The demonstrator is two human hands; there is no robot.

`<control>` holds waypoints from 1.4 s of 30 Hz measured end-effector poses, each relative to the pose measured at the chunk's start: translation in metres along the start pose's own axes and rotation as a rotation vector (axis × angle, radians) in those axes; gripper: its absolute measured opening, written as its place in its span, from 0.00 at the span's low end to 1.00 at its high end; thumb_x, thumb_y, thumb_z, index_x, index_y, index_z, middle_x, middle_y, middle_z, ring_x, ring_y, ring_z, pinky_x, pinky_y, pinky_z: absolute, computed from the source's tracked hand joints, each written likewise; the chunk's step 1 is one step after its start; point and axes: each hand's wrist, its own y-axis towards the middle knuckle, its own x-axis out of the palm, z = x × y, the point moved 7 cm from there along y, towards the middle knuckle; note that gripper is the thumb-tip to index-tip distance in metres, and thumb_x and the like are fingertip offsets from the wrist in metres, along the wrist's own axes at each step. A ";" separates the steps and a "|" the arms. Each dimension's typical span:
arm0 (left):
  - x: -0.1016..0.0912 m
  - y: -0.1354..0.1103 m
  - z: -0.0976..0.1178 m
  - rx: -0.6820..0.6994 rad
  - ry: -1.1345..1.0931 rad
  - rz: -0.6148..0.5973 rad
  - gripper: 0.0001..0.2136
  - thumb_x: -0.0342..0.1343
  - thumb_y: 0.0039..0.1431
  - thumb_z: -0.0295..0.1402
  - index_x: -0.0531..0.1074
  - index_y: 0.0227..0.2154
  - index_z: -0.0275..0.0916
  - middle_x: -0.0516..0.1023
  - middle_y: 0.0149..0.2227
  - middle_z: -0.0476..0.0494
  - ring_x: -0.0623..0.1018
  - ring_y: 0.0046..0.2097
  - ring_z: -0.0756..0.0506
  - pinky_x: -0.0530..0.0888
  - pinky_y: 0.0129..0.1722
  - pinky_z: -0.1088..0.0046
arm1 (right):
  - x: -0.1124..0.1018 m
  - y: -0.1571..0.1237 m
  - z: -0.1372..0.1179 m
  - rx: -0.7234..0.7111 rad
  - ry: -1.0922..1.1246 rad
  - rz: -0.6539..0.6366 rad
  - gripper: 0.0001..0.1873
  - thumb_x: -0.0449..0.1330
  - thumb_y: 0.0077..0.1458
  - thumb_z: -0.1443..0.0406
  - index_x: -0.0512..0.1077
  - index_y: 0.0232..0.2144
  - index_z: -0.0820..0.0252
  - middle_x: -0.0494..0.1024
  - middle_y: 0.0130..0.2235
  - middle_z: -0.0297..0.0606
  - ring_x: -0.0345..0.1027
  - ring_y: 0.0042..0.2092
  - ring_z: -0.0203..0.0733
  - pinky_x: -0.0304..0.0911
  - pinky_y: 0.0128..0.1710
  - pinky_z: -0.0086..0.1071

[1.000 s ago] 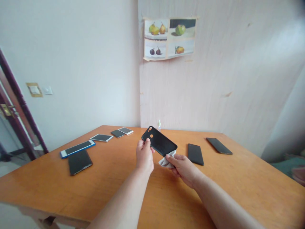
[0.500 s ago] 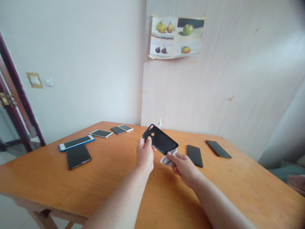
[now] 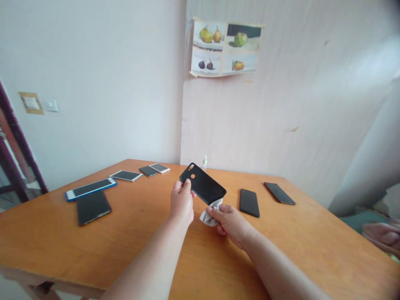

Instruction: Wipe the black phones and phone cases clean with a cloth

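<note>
Above the middle of the table, my left hand point(image 3: 183, 201) grips a black phone case point(image 3: 204, 185) by its lower left edge, thumb on top. The case is tilted, with its camera cutout and round hole toward the upper left and its hollow inner side facing me. A crumpled light grey cloth point(image 3: 211, 213) is pinched between the thumb and fingers of my right hand point(image 3: 229, 223). Part of the cloth meets the case's lower right corner. To the right of my right hand lies a black phone point(image 3: 249, 203), flat on the wood.
On the orange wooden table point(image 3: 140, 250), a dark phone point(image 3: 93, 207), a blue-edged white phone point(image 3: 91, 189), a white phone point(image 3: 126, 175) and two smaller devices lie left. Another dark phone point(image 3: 279, 193) is far right. A small pump bottle point(image 3: 205, 162) stands at the back.
My view has turned slightly right, so everything appears shifted left. My right hand and the cloth have dropped a little toward the case's lower corner. My left hand still holds the case.
</note>
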 end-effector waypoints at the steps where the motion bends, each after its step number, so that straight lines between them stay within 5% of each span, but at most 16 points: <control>1: 0.000 0.000 -0.001 -0.005 0.001 -0.006 0.16 0.64 0.50 0.44 0.65 0.26 0.40 0.69 0.23 0.55 0.65 0.21 0.55 0.60 0.24 0.77 | -0.003 0.001 -0.003 -0.019 0.007 0.012 0.25 0.67 0.44 0.46 0.69 0.25 0.61 0.70 0.20 0.30 0.47 0.18 0.26 0.39 0.17 0.26; 8: 0.009 -0.004 -0.009 -0.039 0.018 -0.078 0.15 0.65 0.50 0.43 0.65 0.26 0.40 0.68 0.22 0.56 0.63 0.20 0.56 0.58 0.22 0.77 | -0.054 0.001 -0.039 -0.230 0.149 0.251 0.24 0.68 0.44 0.47 0.66 0.24 0.60 0.65 0.18 0.27 0.42 0.19 0.26 0.38 0.17 0.26; 16: 0.000 0.004 -0.009 -0.043 0.002 -0.024 0.16 0.65 0.49 0.44 0.64 0.26 0.41 0.66 0.21 0.58 0.63 0.20 0.56 0.59 0.22 0.78 | -0.001 -0.002 -0.006 0.021 -0.010 -0.032 0.24 0.68 0.42 0.47 0.67 0.25 0.60 0.72 0.21 0.31 0.48 0.18 0.26 0.37 0.18 0.26; 24: 0.009 0.000 -0.012 -0.084 0.022 -0.116 0.15 0.65 0.48 0.43 0.67 0.26 0.40 0.69 0.23 0.54 0.64 0.20 0.56 0.58 0.22 0.77 | -0.055 0.002 -0.034 -0.179 0.088 0.210 0.23 0.67 0.45 0.48 0.68 0.26 0.60 0.67 0.18 0.28 0.44 0.18 0.26 0.36 0.19 0.28; 32: 0.000 0.005 -0.012 -0.061 0.061 -0.085 0.17 0.65 0.48 0.44 0.64 0.24 0.40 0.62 0.19 0.58 0.61 0.20 0.56 0.56 0.21 0.77 | -0.014 -0.004 -0.015 -0.011 -0.046 0.002 0.24 0.69 0.42 0.48 0.71 0.28 0.62 0.77 0.26 0.38 0.55 0.20 0.29 0.37 0.20 0.27; 42: 0.003 0.005 -0.016 -0.089 0.140 -0.112 0.14 0.62 0.52 0.41 0.63 0.25 0.40 0.63 0.20 0.57 0.60 0.19 0.56 0.56 0.21 0.77 | -0.057 -0.006 -0.043 -0.231 -0.026 0.261 0.23 0.66 0.48 0.46 0.70 0.25 0.59 0.66 0.19 0.28 0.48 0.20 0.29 0.42 0.19 0.28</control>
